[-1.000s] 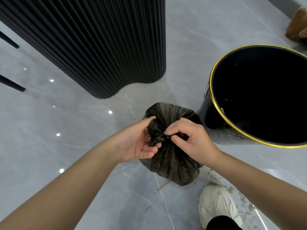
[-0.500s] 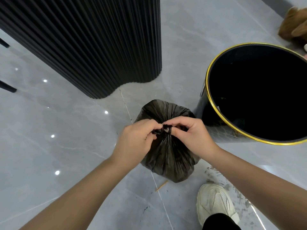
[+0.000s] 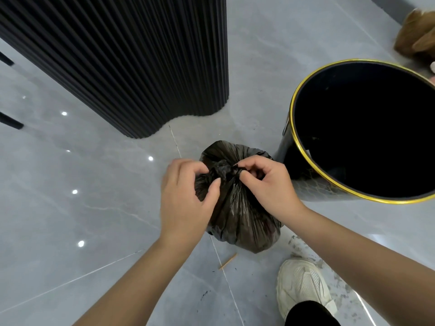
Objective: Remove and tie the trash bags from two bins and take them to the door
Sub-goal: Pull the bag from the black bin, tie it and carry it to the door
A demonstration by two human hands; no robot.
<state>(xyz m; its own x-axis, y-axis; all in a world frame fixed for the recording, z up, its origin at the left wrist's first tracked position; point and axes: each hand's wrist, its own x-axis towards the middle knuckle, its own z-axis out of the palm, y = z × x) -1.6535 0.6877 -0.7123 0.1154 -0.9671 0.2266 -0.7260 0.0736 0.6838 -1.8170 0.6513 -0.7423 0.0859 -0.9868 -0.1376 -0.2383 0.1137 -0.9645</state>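
Note:
A full black trash bag stands on the grey tiled floor, its neck gathered into a knot at the top. My left hand pinches the bunched plastic on the left of the knot. My right hand pinches the twisted end on the right of it. Right beside the bag, to the right, stands a black bin with a gold rim and no bag inside.
A tall black ribbed panel rises behind the bag at the upper left. A thin wooden stick lies on the floor before the bag. My white shoe is at the lower right. A brown furry animal shows at the top right.
Both hands have shifted on the bag's neck: the left has moved from a tight pinch at the knot to a looser hold lower on the plastic, the right still grips the twisted end.

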